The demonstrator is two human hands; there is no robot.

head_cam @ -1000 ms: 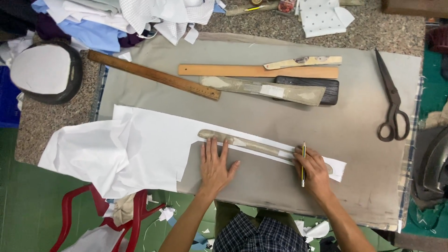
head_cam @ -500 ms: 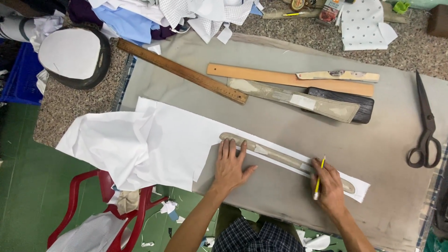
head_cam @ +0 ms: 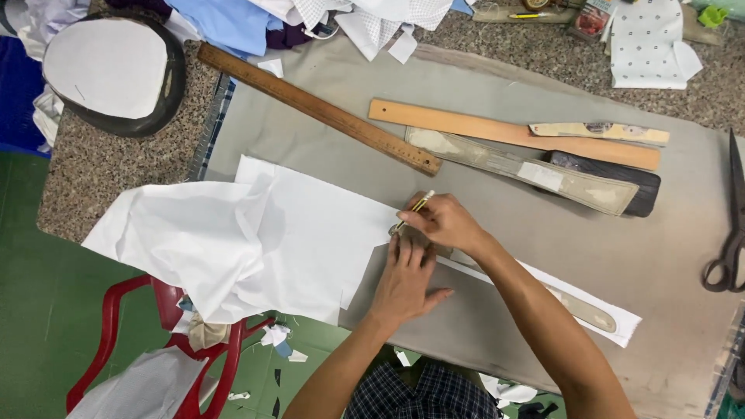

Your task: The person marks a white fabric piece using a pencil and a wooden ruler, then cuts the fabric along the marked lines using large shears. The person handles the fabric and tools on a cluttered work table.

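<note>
Down at the near edge, a checked garment (head_cam: pixel 431 396) shows at the person's waist, and both forearms reach up over the surface (head_cam: pixel 497 357). The left hand (head_cam: pixel 407 275) lies flat and open, fingers spread, pressing on the white cloth (head_cam: pixel 256 240) and the near end of a long narrow template (head_cam: pixel 578 309) that runs off to the right along a strip of the same cloth. Right above it, touching, the right hand (head_cam: pixel 444 221) is closed around a yellow pencil (head_cam: pixel 414 209), tip down at the template's left end, where cloth and template meet. The bulk of the white cloth bunches leftward and hangs off the surface's edge above a red plastic chair (head_cam: pixel 163 341) on the green floor (head_cam: pixel 46 310). Further out, a grey cover (head_cam: pixel 310 147) spreads over the surface. On it lie a long wooden ruler (head_cam: pixel 318 109), set diagonally, a paler wooden strip (head_cam: pixel 497 133), a padded flat board (head_cam: pixel 520 167) and a dark block (head_cam: pixel 621 182) just beside. Black scissors (head_cam: pixel 729 233) rest at the right edge. Far left sits an oval pad (head_cam: pixel 109 70); along the far edge, piled fabrics (head_cam: pixel 310 19) and a dotted cloth piece (head_cam: pixel 648 43).
</note>
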